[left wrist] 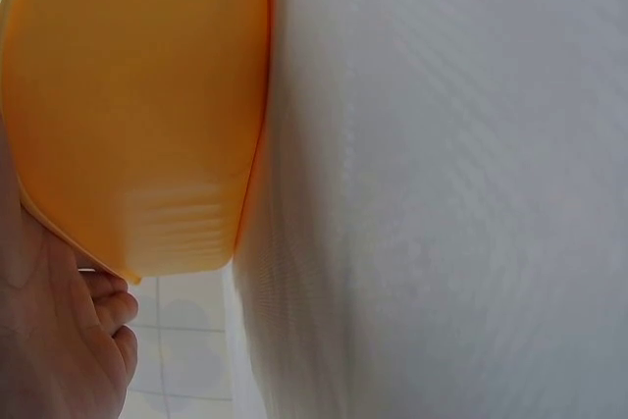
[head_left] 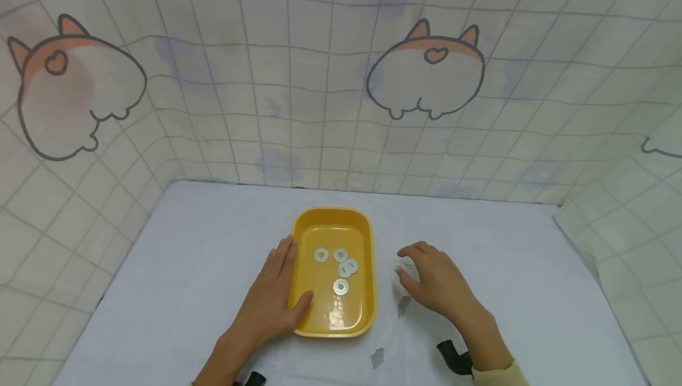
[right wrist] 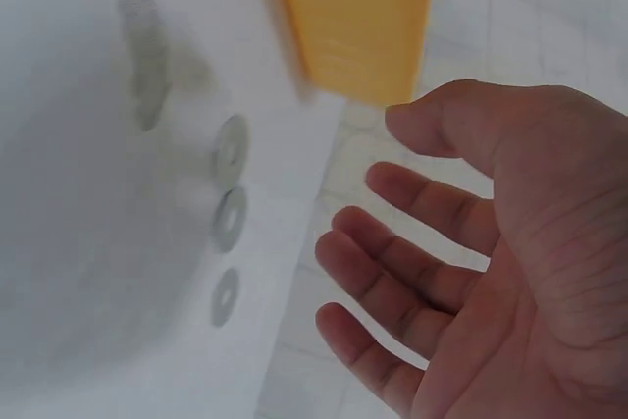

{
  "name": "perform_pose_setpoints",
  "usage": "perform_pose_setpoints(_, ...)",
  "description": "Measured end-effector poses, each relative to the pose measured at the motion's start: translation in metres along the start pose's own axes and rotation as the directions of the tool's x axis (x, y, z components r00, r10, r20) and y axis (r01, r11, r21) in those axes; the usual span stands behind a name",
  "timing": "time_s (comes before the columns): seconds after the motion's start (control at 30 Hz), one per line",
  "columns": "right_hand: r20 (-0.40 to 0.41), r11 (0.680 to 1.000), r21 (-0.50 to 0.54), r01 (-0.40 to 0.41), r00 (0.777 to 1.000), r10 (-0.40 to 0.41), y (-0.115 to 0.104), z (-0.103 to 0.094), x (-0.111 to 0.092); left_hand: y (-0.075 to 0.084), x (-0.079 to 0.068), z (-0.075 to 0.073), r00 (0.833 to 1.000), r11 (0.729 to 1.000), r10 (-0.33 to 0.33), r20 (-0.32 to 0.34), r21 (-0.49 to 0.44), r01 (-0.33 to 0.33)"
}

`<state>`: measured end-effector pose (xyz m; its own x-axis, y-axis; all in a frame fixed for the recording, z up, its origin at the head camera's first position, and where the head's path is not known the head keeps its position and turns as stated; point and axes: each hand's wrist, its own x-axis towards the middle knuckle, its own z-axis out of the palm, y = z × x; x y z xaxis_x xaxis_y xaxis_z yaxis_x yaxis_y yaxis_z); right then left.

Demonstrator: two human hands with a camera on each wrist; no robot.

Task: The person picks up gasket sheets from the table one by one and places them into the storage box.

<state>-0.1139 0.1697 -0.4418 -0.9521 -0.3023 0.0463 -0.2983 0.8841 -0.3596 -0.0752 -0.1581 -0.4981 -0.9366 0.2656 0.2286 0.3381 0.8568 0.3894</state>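
Observation:
In the head view, a yellow tray point(head_left: 333, 328) holds several flat metal washers point(head_left: 341, 287), two of them overlapping. Along its left rim lies my left hand point(head_left: 269, 303), fingers stretched out and thumb over the edge. The left wrist view has this palm point(left wrist: 54, 331) against the rim, beside the tray's outer wall point(left wrist: 137, 95). To the right of the tray, my right hand point(head_left: 439, 282) hovers with thumb and fingers apart and nothing between them. Beneath it, three washers lie in a row on the table, including a middle washer point(right wrist: 231, 221); the hand partly hides them in the head view.
A white cloth point(head_left: 479, 226) covers the table. Grey patches point(head_left: 377, 358) mark it near the front. Black strap-like pieces point(head_left: 454, 357) show by both wrists. A tile-patterned curtain point(head_left: 298, 90) with cartoon drawings encloses the back and sides.

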Motion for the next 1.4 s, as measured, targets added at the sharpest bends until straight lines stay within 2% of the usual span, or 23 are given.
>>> perform_pose_setpoints(0.17, 0.013, 0.999, 0.004, -0.037, 0.999, 0.036, 0.014, 0.008, -0.006, 0.000, 0.000, -0.001, 1.000, 1.000, -0.006, 0.009, -0.001, 0.007)
perform_pose_setpoints(0.33, 0.055, 0.997, 0.000, -0.074, 0.996, 0.074, 0.016, 0.020, -0.002, 0.000, 0.001, -0.001, 1.000, 1.000, 0.004, 0.019, -0.003, -0.004)
perform_pose_setpoints(0.5, 0.057, 0.999, -0.001, -0.040, 0.998, 0.040, 0.012, 0.033, 0.008, -0.002, 0.000, -0.003, 1.000, 1.000, -0.003, 0.011, 0.010, 0.003)
perform_pose_setpoints(0.67, 0.057, 0.999, -0.036, -0.008, 0.998, 0.010, 0.012, 0.040, 0.012, -0.001, 0.001, -0.004, 1.000, 1.000, -0.010, 0.022, -0.019, 0.011)
perform_pose_setpoints(0.83, 0.046, 0.999, -0.049, -0.008, 0.999, 0.010, 0.014, 0.041, 0.009, 0.000, 0.002, -0.002, 1.000, 1.000, -0.004, 0.029, -0.015, 0.005)
perform_pose_setpoints(1.07, 0.063, 0.996, -0.036, -0.084, 0.994, 0.086, 0.011, 0.039, 0.009, 0.001, 0.003, -0.002, 1.000, 1.000, 0.015, 0.010, -0.011, -0.015)
perform_pose_setpoints(1.4, 0.079, 0.991, -0.051, -0.127, 0.988, 0.131, 0.014, 0.038, 0.008, 0.002, 0.002, -0.002, 1.000, 1.000, -0.011, 0.027, -0.016, 0.012)
